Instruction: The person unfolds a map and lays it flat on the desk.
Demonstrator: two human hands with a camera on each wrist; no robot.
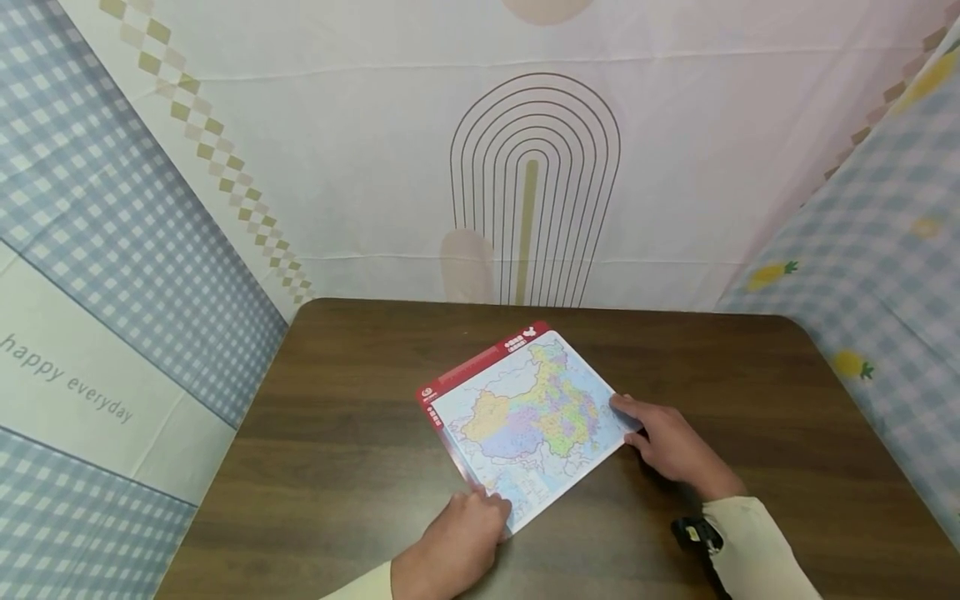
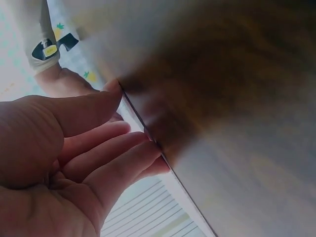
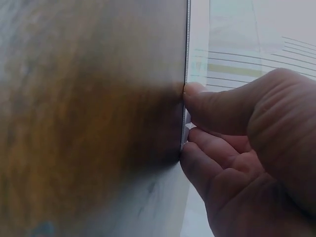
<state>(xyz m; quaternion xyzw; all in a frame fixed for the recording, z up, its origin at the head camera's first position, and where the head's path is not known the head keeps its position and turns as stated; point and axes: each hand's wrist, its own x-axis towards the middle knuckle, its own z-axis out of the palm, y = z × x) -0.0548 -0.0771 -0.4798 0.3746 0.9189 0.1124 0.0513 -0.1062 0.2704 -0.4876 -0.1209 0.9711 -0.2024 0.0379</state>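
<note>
A thin rectangular map (image 1: pixel 525 417) with a red border along its far edge lies slanted between my two hands, close over the brown table. My left hand (image 1: pixel 467 529) grips its near left corner, fingers curled over the top face. At the right corner, my right hand (image 1: pixel 671 437) pinches the map, forefinger along the printed face and thumb at the near edge. In the left wrist view, the left thumb and fingers (image 2: pixel 118 163) meet at the map's narrow edge. The right wrist view has the right thumb (image 3: pixel 222 111) and fingertips at that same kind of thin edge.
The dark wooden table (image 1: pixel 337 358) has rounded far corners. A pale cloth with an arch pattern (image 1: pixel 536 192) hangs behind it. Checked cloths hang on the left (image 1: pixel 112 208) and right (image 1: pixel 885 292). A black wrist device (image 1: pixel 697 533) sits at the right sleeve.
</note>
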